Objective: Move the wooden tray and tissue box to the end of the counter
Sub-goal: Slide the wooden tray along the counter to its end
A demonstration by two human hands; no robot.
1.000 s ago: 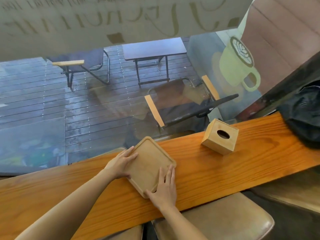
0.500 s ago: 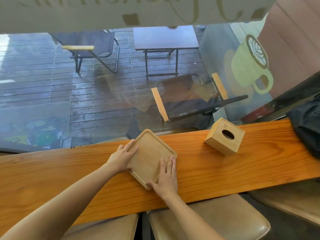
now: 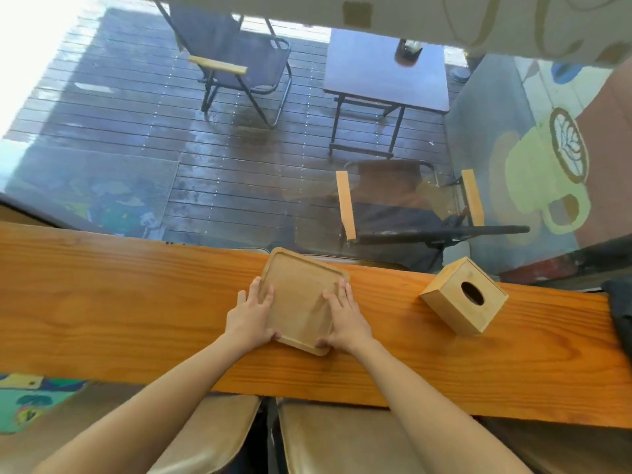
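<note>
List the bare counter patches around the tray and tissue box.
Widest: the counter stretch beyond the left hand. Narrower: the gap between the right hand on the wooden tray and the tissue box. Crowded: far right, where the box nears a dark bag.

The dark bag [image 3: 620, 313] is cut off at the right edge; tissue box [image 3: 464, 295] contents are hidden.

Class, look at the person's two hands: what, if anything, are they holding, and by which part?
The wooden tray, by its two opposite side rims: left hand on the left rim, right hand on the right.
</note>
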